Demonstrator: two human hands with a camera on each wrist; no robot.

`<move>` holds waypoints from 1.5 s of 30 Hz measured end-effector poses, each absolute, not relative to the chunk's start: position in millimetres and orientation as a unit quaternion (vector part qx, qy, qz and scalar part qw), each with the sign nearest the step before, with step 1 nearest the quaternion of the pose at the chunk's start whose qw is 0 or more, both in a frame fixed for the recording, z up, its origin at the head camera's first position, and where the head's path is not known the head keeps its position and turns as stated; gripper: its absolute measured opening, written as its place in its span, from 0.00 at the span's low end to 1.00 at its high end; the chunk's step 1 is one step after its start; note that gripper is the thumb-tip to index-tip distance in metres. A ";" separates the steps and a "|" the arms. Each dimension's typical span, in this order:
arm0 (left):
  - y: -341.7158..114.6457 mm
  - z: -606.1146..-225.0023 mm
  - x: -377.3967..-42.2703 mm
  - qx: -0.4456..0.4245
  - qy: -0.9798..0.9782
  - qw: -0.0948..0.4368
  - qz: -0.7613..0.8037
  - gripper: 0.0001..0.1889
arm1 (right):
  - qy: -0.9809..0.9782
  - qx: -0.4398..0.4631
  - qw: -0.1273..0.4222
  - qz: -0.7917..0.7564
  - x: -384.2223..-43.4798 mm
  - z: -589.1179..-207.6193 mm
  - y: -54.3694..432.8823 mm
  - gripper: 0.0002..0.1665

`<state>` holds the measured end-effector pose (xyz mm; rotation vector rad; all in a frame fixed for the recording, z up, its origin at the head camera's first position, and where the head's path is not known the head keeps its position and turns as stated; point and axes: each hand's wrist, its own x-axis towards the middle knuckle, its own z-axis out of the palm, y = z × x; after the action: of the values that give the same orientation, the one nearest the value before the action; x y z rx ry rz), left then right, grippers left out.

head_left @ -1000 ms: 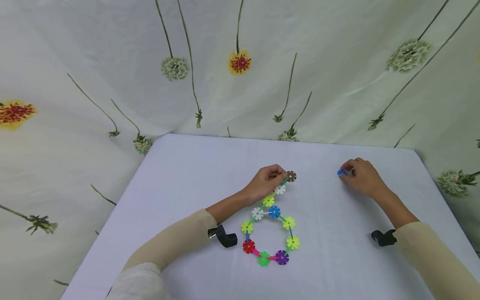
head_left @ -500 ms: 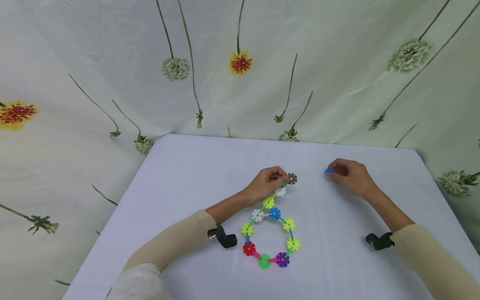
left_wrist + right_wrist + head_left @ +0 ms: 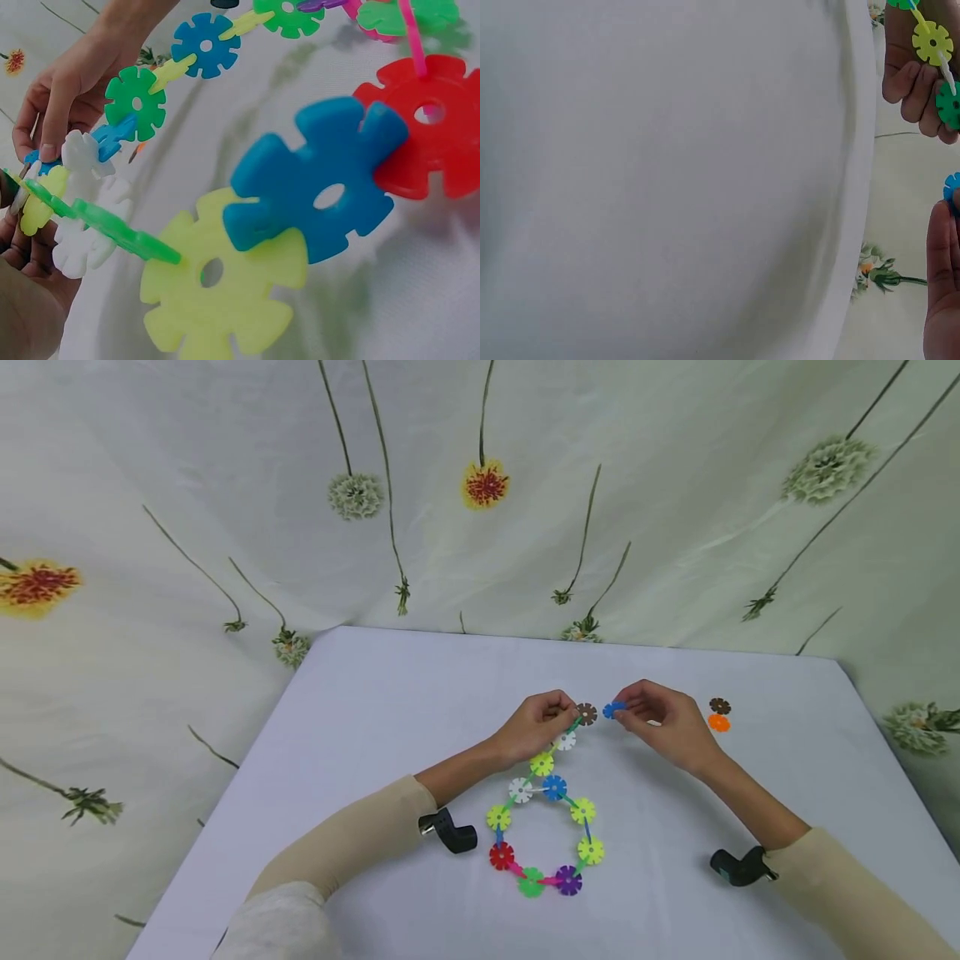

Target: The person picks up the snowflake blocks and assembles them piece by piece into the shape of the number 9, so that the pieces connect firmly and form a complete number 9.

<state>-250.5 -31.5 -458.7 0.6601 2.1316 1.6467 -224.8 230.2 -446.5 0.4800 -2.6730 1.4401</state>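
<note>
A chain of colourful notched snowflake discs (image 3: 531, 883) lies on the table, its lower part closed in a ring and a tail rising from it. Near the top of the tail, my left hand (image 3: 534, 727) pinches a green disc (image 3: 574, 724) slotted into a brown disc (image 3: 587, 714). Just right of the brown disc, my right hand (image 3: 667, 720) pinches a blue disc (image 3: 613, 710) between thumb and fingertips. In the head view a small gap shows between the blue and brown discs. Large in the left wrist view are a yellow disc (image 3: 225, 285) and a red disc (image 3: 442, 120) of the chain.
Two loose discs, one dark brown (image 3: 720, 706) and one orange (image 3: 718, 722), lie to the right of my right hand. White cloth covers the table (image 3: 420, 685). A flower-printed curtain (image 3: 675, 510) hangs behind its far edge.
My right hand has moved left with the blue disc, up close to the brown disc. The loose brown and orange discs have come into view behind it. My left hand has hardly moved.
</note>
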 end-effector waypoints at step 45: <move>-28.0 -453.6 -258.8 0.240 0.756 0.193 0.578 0.13 | -0.898 0.145 0.087 0.406 -220.1 -450.7 266.6 0.16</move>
<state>-258.8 -28.0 -453.6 0.6728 2.1202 1.6229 -220.1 266.6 -450.7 0.4315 -2.6752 1.2080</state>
